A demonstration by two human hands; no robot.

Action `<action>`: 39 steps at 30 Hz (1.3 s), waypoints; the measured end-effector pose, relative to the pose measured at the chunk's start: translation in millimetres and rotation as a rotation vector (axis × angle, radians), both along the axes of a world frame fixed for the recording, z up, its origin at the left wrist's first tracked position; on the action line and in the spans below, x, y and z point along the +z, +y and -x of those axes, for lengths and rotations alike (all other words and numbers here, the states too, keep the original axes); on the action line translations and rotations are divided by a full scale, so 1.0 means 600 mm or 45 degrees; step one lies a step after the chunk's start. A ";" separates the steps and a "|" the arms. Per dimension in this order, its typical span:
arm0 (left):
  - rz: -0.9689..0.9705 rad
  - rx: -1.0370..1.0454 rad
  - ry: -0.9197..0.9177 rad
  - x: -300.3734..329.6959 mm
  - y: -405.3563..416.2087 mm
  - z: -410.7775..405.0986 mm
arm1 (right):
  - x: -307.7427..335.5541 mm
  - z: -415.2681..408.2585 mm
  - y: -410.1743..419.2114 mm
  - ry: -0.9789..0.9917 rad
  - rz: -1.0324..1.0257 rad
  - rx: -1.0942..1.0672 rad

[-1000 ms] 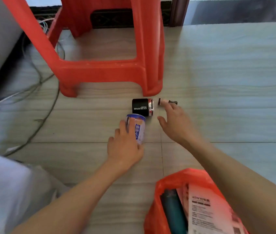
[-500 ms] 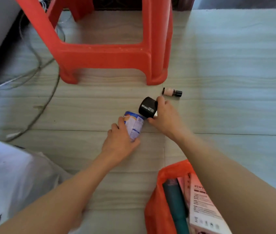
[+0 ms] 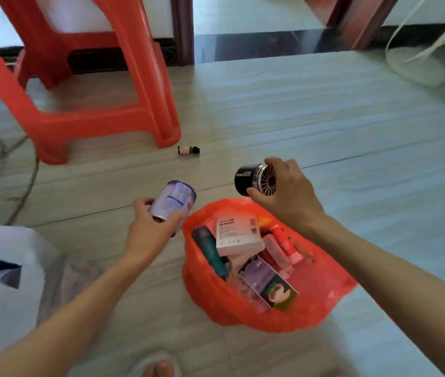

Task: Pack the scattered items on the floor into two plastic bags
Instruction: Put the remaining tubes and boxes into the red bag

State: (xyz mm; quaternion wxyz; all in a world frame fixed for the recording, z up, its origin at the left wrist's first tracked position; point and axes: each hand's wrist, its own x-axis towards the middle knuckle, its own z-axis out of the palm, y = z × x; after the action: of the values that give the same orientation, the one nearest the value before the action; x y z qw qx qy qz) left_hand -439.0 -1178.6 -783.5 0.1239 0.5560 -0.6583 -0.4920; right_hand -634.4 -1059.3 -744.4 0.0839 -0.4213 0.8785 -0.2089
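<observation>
Right now both hands are full, and both hover near the mouth of the red bag (image 3: 210, 292). The left hand (image 3: 152, 231) is wrapped round a can (image 3: 173, 204), white and blue, tilted with its top leaning away from the person; it hangs just beside the bag's left rim, probably so it can go in at once. The right hand (image 3: 288, 191) pinches a black cylinder (image 3: 254, 180) (its near end shows a metal, spoked face) between thumb below and fingers over the top, holding it on its side above the bag's far rim. That sideways hold looks chosen for a simple drop into the opening.

Its mouth lies spread wide on the floor (image 3: 325, 118), which is why nobody needs to hold it open. Inside sit a white box (image 3: 236, 235), a teal bottle (image 3: 210, 251), a red tube (image 3: 284, 240) and a purple carton (image 3: 269, 281), stacked loosely and filling most of it, so the space left appears tight.

One small bottle (image 3: 188, 150) lies on its side out on the floor, just beside the foot of the red stool (image 3: 101, 123), well apart from either hand; I'd guess it goes last. At the left edge is something white and crumpled (image 3: 6, 268), perhaps the second bag, though it is too blurred to say.
</observation>
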 end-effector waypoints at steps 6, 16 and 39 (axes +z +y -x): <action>0.054 -0.480 0.029 0.071 0.100 0.014 | 0.047 -0.043 0.164 0.187 -0.400 0.261; 0.716 -1.381 -0.395 -0.032 0.225 0.083 | -0.070 -0.008 0.249 0.522 -0.610 0.234; 0.935 -1.178 -0.315 -0.061 0.257 0.093 | -0.104 0.000 0.301 0.540 -0.597 0.185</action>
State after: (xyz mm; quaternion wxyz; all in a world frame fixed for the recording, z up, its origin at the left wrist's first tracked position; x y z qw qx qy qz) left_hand -494.6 -1024.6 -820.2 0.0034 0.1858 -0.9683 -0.1671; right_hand -634.5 -878.7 -806.7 0.0086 -0.4862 0.8683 0.0981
